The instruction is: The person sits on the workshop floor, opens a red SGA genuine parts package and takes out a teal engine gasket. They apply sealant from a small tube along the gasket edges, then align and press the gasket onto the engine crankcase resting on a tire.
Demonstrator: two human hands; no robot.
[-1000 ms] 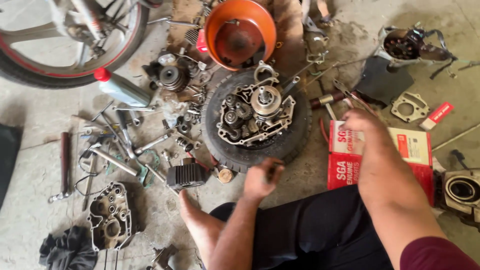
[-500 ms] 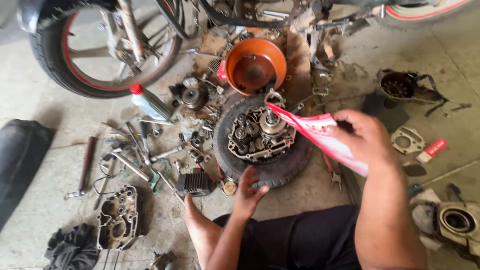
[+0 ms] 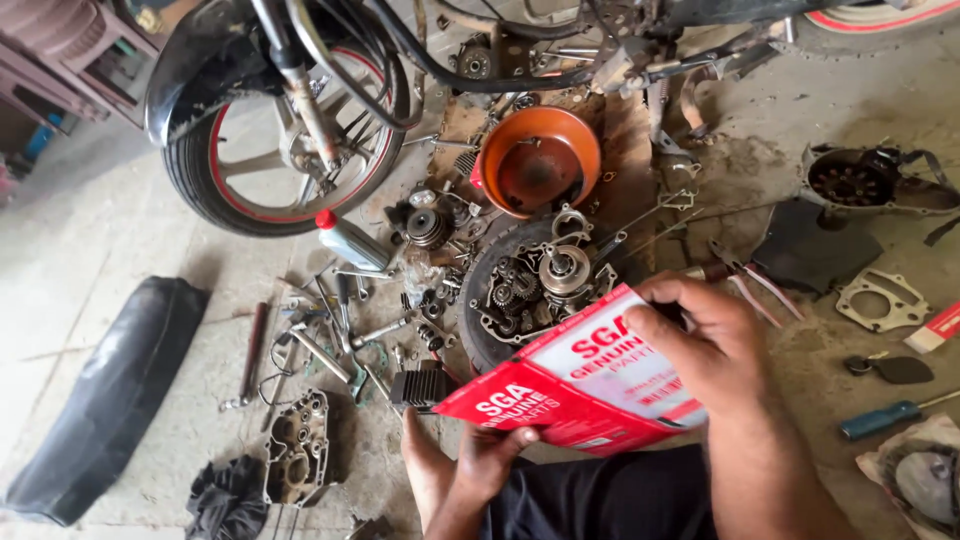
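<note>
The person sits on the concrete floor [image 3: 110, 250] and holds a flat red and white parts box [image 3: 575, 395] in both hands, just above the lap. The right hand [image 3: 700, 350] lies over the box's upper right corner, fingers [image 3: 660, 335] curled down onto its white face and clenched on the edge. The left hand [image 3: 490, 455] pinches the lower red edge from beneath, thumb on top. The box tilts, its far corner hanging directly over the open engine case [image 3: 540, 285] that rests in a tyre [image 3: 478, 300], gears and clutch exposed.

That is where I see the trouble. If the box opens at the low end, whatever is inside could slide out into the bare gears or onto the gritty floor among the scattered spanners and bolts [image 3: 330, 330]. I judge the left grip the weaker one; a slip there would drop the box onto the engine. An orange bowl [image 3: 540, 160] stands just beyond the engine, a grey bottle with a red cap [image 3: 345, 240] near the motorcycle's front wheel [image 3: 270, 150], and a blue-handled screwdriver [image 3: 885, 418] lies apart to the right.
</note>
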